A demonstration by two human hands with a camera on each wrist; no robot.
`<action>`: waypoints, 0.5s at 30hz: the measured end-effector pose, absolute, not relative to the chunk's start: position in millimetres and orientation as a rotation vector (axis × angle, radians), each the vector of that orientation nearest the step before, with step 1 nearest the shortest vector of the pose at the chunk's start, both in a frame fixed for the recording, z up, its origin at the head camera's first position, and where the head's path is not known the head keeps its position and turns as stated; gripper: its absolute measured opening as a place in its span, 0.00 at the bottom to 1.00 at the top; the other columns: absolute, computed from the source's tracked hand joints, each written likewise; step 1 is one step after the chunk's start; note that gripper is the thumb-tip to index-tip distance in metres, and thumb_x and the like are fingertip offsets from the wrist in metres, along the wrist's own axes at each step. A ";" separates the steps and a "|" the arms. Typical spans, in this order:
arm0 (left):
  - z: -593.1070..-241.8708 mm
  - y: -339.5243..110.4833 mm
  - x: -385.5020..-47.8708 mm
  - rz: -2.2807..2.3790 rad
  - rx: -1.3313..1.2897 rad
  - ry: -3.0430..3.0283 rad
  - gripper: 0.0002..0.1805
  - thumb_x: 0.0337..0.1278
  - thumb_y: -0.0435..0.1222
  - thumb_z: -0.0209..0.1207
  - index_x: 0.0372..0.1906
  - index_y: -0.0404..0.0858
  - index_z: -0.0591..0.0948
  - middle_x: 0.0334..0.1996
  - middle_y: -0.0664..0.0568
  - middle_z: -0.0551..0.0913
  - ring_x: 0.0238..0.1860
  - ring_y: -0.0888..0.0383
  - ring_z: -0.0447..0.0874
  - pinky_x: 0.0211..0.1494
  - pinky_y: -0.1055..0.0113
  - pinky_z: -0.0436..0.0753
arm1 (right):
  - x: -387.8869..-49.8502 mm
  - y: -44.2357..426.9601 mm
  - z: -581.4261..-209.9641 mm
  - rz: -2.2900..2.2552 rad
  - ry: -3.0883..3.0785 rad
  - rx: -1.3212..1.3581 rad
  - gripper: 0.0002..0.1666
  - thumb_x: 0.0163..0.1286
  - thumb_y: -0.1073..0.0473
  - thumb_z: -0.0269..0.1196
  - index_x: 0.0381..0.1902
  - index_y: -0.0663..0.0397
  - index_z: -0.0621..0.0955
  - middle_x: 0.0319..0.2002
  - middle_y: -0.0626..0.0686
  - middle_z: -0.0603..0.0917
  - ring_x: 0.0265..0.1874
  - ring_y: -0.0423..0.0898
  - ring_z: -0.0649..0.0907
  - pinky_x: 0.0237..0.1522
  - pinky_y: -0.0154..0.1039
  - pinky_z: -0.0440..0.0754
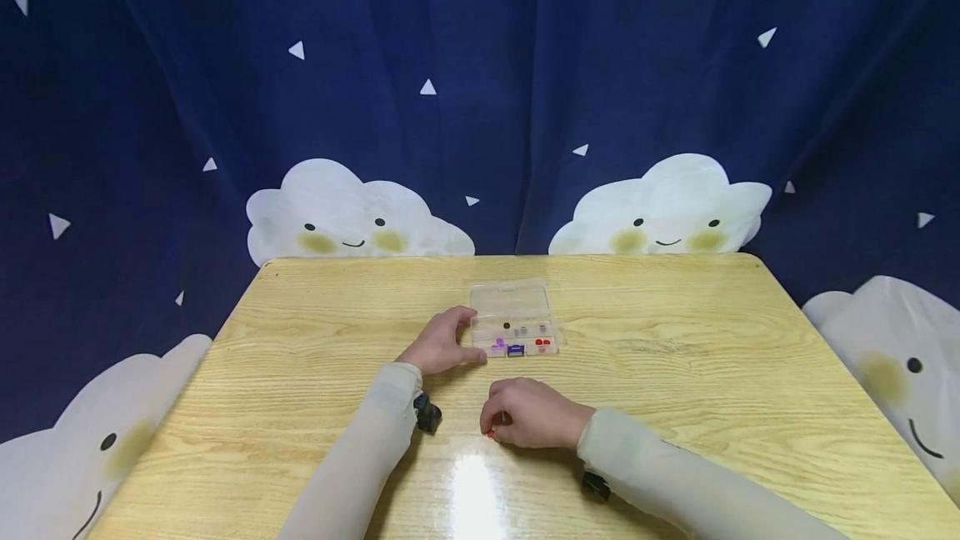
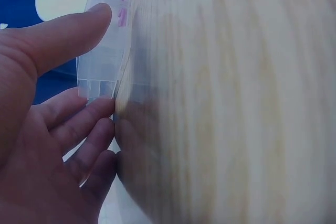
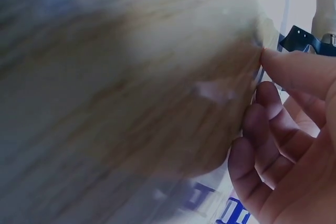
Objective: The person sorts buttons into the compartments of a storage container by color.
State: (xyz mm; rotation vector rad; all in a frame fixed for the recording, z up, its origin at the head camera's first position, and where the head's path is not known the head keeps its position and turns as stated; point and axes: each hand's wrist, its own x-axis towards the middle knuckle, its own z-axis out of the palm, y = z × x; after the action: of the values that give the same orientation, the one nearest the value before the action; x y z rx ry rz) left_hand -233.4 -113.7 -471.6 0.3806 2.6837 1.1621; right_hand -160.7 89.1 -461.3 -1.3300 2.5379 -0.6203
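A small clear plastic compartment box stands on the table with its lid raised at the back. Purple pieces, red pieces and a dark round piece sit in separate compartments, and a blue latch is at its front. My left hand holds the box's left end, thumb at the front corner and fingers farther back. Nearer to me, my right hand pinches a tiny red piece at the tabletop; fingertips mostly hide it.
The light wooden table reaches back to a dark blue curtain printed with clouds and white triangles. Dark wrist cameras are strapped under both sleeves. A bright glare spot lies on the table's near part.
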 end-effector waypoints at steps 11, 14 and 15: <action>-474.5 -114.0 -235.9 1.171 0.374 2.681 0.42 0.50 0.43 0.73 0.70 0.40 0.69 0.65 0.42 0.75 0.67 0.45 0.73 0.69 0.50 0.75 | -160.8 88.3 -460.7 -0.607 2.537 -1.297 0.06 0.62 0.63 0.69 0.33 0.44 0.89 0.32 0.41 0.82 0.29 0.28 0.75 0.36 0.24 0.76; -475.6 -114.1 -236.1 1.162 0.376 2.688 0.42 0.50 0.43 0.73 0.70 0.39 0.69 0.65 0.42 0.75 0.67 0.45 0.73 0.69 0.50 0.74 | -160.3 88.1 -462.4 -0.609 2.550 -1.290 0.06 0.61 0.63 0.69 0.32 0.43 0.88 0.31 0.40 0.82 0.29 0.28 0.75 0.36 0.24 0.75; -475.9 -114.1 -236.2 1.159 0.380 2.690 0.42 0.50 0.43 0.73 0.70 0.39 0.69 0.65 0.42 0.75 0.67 0.45 0.73 0.69 0.50 0.74 | -160.0 88.0 -463.2 -0.609 2.559 -1.289 0.06 0.61 0.63 0.70 0.31 0.43 0.88 0.31 0.40 0.82 0.29 0.28 0.74 0.36 0.24 0.75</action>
State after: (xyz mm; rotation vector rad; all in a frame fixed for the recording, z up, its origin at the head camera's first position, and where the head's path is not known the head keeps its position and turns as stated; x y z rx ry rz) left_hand -236.2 -114.1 -475.9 0.3801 2.6896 1.1593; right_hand -160.0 88.0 -463.2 -1.2894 2.5589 -0.6094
